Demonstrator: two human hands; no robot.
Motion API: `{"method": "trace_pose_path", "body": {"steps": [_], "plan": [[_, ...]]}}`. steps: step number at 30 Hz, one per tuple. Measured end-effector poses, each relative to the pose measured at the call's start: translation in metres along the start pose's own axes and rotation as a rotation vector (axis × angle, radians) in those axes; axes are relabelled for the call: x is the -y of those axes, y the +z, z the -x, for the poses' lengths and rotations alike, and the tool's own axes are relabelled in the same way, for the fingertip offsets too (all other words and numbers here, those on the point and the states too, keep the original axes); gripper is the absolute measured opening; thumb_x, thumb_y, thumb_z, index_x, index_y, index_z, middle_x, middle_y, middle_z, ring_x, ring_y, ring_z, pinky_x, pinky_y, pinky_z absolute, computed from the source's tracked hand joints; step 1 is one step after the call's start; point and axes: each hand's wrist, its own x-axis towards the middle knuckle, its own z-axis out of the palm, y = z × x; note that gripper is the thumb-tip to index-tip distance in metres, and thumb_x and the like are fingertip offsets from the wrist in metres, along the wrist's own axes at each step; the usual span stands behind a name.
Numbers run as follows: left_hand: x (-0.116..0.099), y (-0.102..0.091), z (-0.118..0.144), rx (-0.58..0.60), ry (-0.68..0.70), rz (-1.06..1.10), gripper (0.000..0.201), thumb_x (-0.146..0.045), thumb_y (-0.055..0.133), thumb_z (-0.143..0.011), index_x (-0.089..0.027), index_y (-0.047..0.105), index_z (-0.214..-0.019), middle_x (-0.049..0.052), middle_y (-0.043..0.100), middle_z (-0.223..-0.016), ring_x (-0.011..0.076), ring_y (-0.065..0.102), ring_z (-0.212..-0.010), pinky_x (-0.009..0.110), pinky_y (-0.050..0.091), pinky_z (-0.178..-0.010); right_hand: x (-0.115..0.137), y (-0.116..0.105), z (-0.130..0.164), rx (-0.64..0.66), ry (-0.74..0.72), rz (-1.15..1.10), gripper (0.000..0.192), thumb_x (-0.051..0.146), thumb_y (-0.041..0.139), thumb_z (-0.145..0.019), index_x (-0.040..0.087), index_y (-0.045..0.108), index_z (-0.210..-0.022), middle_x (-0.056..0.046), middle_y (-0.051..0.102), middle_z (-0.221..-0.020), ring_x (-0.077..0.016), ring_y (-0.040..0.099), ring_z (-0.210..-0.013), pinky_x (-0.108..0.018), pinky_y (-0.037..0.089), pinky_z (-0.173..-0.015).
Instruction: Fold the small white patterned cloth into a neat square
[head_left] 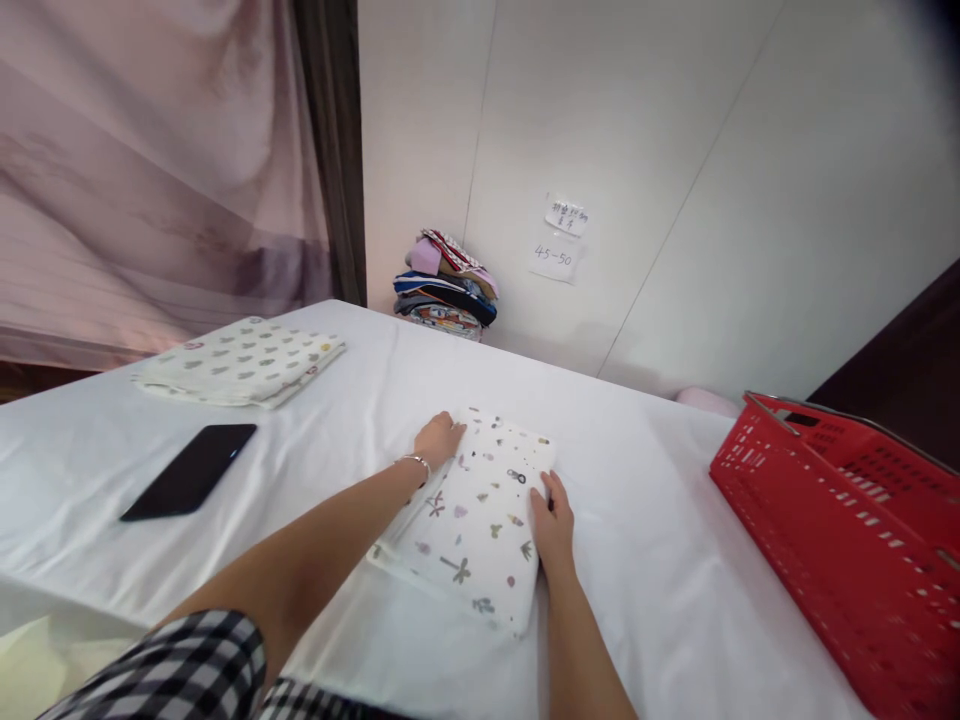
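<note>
Both of my hands are lying open and flat, pinching nothing. I am pressing my left hand [439,438] on the far left corner of a folded printed cloth [472,520], with a thin bracelet [415,461] showing at that wrist. I am resting my right hand [553,525] along the cloth's right edge, fingers stretched toward its far end. Placed like this, one palm at a corner and one along a side, the hands seem to be keeping the layers squared and flattened so the fold does not spring apart.

I am seeing the cloth in the middle of a table covered by a white sheet [637,560], close in front of me. It is white with small scattered plant and flower shapes, folded into a neat rectangle angled slightly to the right.

A second folded cloth [240,362] with a small repeated print is lying flat at the far left of the sheet, well apart from my hands. A dark phone [191,470] is lying screen up between that cloth and my left forearm. A red plastic basket [847,540] is sitting at the right edge of the table, its inside mostly hidden from me. A pile of colourful folded fabrics [446,285] is stacked against the white wall [675,120] at the far end, beside two paper notes [561,242] with handwriting too small to read. A pinkish curtain [150,150] is hanging at the left.
</note>
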Motion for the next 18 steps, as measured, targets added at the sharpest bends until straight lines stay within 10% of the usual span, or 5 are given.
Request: {"method": "trace_pose_path", "body": {"steps": [18], "plan": [[0.024, -0.025, 0.048, 0.064, -0.013, 0.012, 0.022, -0.04, 0.046, -0.084, -0.02, 0.056, -0.085, 0.007, 0.067, -0.091, 0.0207, 0.061, -0.084, 0.029, 0.043, -0.068, -0.007, 0.0, -0.004, -0.002, -0.027, -0.044, 0.046, 0.04, 0.057, -0.068, 0.018, 0.066, -0.109, -0.009, 0.05, -0.134, -0.0242, 0.044, -0.124, -0.037, 0.034, -0.105]]}}
